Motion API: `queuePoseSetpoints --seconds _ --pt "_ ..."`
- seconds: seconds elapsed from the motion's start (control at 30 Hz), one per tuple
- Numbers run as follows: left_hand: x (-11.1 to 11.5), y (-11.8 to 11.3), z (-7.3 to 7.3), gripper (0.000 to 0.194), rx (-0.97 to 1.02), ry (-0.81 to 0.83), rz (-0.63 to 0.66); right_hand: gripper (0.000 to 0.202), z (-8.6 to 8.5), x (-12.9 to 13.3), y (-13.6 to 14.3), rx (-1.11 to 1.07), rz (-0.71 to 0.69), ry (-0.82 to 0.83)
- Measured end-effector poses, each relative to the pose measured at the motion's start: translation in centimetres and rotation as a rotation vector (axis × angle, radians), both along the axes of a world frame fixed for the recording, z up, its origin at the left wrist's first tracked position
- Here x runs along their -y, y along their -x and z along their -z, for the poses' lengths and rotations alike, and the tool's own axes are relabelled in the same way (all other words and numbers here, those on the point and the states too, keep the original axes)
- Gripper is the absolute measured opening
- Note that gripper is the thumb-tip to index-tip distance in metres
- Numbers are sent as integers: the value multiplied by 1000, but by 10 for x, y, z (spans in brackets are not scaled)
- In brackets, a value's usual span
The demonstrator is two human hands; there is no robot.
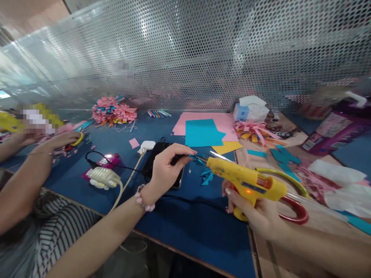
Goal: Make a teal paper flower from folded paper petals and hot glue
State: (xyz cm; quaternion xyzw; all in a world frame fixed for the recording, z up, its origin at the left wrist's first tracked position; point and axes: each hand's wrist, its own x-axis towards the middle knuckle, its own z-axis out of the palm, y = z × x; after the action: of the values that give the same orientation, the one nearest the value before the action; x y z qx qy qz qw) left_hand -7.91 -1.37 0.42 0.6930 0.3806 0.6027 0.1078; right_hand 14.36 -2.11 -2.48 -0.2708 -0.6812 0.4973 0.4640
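Observation:
My right hand (255,210) is wrapped round a yellow glue gun (246,177) whose orange light glows. Its nozzle points left, to the fingertips of my left hand (168,164). Those fingers are pinched on a small blue paper piece (194,156), mostly hidden by them. Whether nozzle and paper touch is too small to tell. Below the nozzle lie curled blue paper scraps (206,176). A black phone (178,180) is on the blue table, partly under my left hand. Scissors with red and yellow handles (301,210) lie behind the glue gun.
Blue sheets (201,132) lie over pink ones (179,125). Pink paper flowers (113,111), markers (159,114), a tissue pack (251,109) and a purple bottle (333,127) stand further back. At left are a power strip (104,175), cables, and a person's hands with yellow-handled scissors (78,139).

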Motion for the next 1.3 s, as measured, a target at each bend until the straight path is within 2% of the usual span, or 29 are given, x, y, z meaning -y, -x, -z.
queuePoseSetpoints --seconds 0.4,0.73,1.07,1.3 --pt "1 0 -1 7 -4 3 14 16 1 1 -3 62 29 18" --pt "1 0 1 7 13 -36 -2 19 2 2 -1 28 70 36" --pt "2 1 1 14 -90 -185 -54 20 -2 4 1 59 142 -19" --pt "4 -1 0 21 -149 -262 -103 26 0 5 1 90 158 19"
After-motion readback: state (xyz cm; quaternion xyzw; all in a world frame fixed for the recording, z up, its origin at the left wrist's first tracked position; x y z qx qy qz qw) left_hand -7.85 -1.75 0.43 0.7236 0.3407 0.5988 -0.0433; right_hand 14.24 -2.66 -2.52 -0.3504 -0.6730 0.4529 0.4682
